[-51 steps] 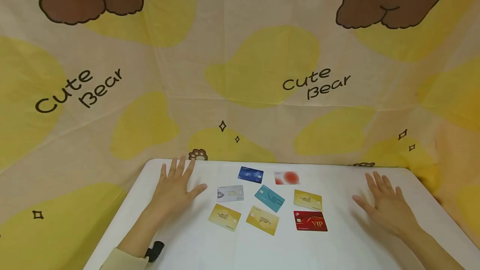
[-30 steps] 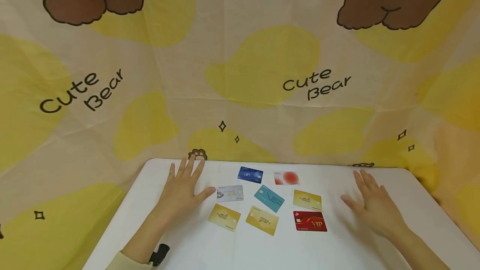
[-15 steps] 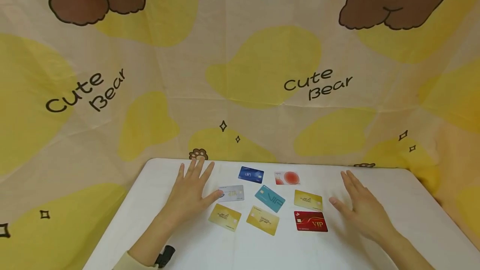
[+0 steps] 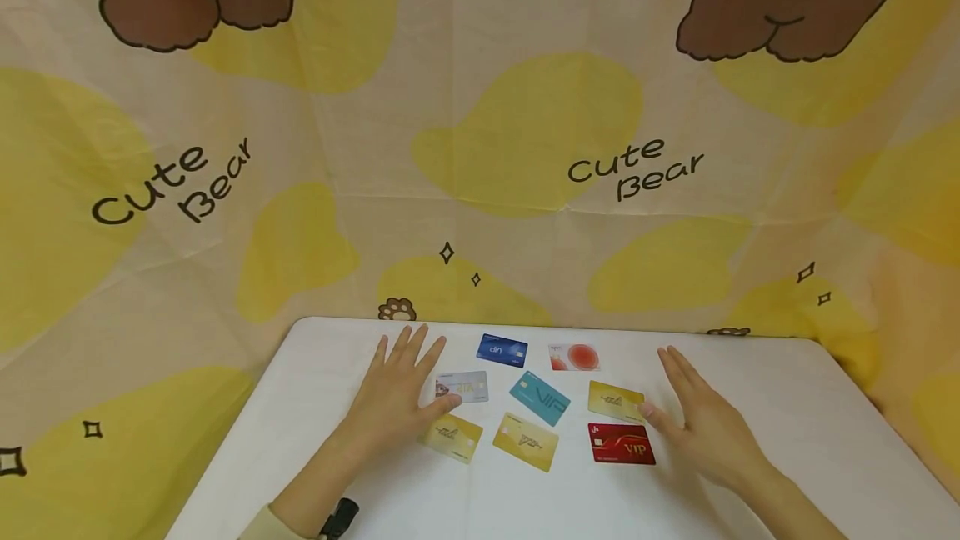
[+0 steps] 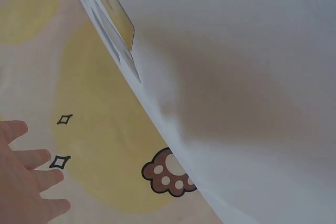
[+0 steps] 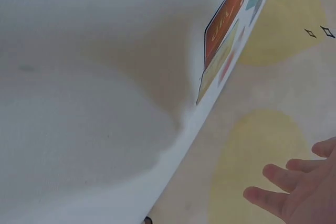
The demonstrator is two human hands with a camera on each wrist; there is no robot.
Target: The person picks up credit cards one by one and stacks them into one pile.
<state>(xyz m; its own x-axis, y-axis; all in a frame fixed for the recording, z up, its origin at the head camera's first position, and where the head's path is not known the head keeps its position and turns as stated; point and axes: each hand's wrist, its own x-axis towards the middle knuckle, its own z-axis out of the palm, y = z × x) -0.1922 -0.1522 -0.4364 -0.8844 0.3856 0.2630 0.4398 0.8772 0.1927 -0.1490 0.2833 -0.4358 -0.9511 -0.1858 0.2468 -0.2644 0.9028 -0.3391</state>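
Observation:
Several plastic cards lie flat in loose rows: a blue card, a white card with a red disc, a silver card, a teal card, a red card and gold cards. My left hand hovers at the left of them, fingers spread; its thumb overlaps the silver card and a left gold card in the head view. On the other side, my right hand is held with straight fingers, its thumb overlapping the edge of the right gold card. Neither hand holds anything.
The cards lie on a white table with rounded far corners. Behind it hangs a beige and yellow cloth printed with bears and "Cute Bear" lettering. A black device sits at the left wrist.
Both hands have moved inward toward the cards, the left one to the right and the right one to the left. The cards have stayed in place.

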